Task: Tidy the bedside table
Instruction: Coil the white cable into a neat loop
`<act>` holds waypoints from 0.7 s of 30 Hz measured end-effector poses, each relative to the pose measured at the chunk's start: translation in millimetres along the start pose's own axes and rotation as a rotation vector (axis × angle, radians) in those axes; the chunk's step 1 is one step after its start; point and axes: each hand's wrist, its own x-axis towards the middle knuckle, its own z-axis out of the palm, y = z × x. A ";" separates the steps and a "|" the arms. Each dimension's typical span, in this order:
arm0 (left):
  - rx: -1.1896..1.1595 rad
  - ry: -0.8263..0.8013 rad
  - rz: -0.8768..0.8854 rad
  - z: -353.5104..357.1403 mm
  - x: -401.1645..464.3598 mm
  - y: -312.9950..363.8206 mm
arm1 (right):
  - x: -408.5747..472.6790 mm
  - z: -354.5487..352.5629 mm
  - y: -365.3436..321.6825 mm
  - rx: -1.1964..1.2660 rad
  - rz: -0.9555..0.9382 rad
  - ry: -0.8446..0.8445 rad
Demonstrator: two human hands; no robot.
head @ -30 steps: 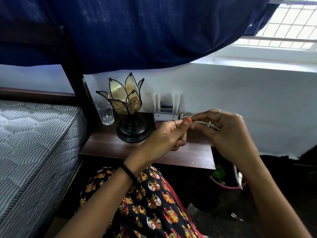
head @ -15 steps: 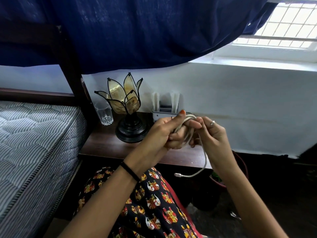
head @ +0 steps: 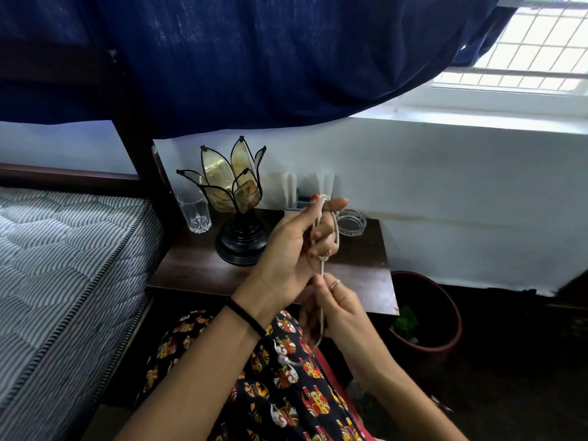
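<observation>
Dark polished wood bedside table (head: 203, 268), clear cut-glass tumbler (head: 194, 215), matt white cable (head: 322, 272), glossy black lamp base (head: 241, 245).

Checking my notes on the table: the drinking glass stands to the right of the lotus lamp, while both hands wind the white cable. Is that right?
Not quite. The head view shows the drinking glass left of the lotus lamp, beside the bed. The left hand and right hand do hold the white cable.

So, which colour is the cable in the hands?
The cable is white, best seen in the head view.

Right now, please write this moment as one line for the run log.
step: coiling white charging cable | left hand: holds loops | right hand: pinches loose strand | dark wooden bedside table: behind hands
</observation>
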 end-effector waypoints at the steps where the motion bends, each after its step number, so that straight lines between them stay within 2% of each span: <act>1: 0.047 0.050 0.023 -1.0 0.1 -1.5 | -3.7 2.1 1.4 -0.041 0.021 -0.041; 5: 0.329 0.163 0.099 -7.9 -1.4 -5.6 | -18.8 6.1 1.1 -0.175 0.115 -0.195; 7: 0.508 0.171 0.114 -11.0 -3.3 -5.8 | -24.9 5.0 -4.0 -0.319 0.117 -0.187; 12: 0.859 0.106 0.129 -20.2 -7.6 -7.2 | -27.5 -11.9 -27.7 -0.783 -0.096 -0.019; 15: 1.006 0.065 0.114 -26.9 -9.2 -9.2 | -25.5 -23.7 -43.4 -0.970 -0.220 0.094; 18: 1.104 0.020 0.068 -30.2 -12.2 -9.2 | -19.2 -39.3 -56.8 -1.024 -0.254 0.225; 21: 1.068 -0.007 -0.013 -28.6 -15.5 -7.7 | -13.4 -51.1 -73.2 -0.982 -0.274 0.260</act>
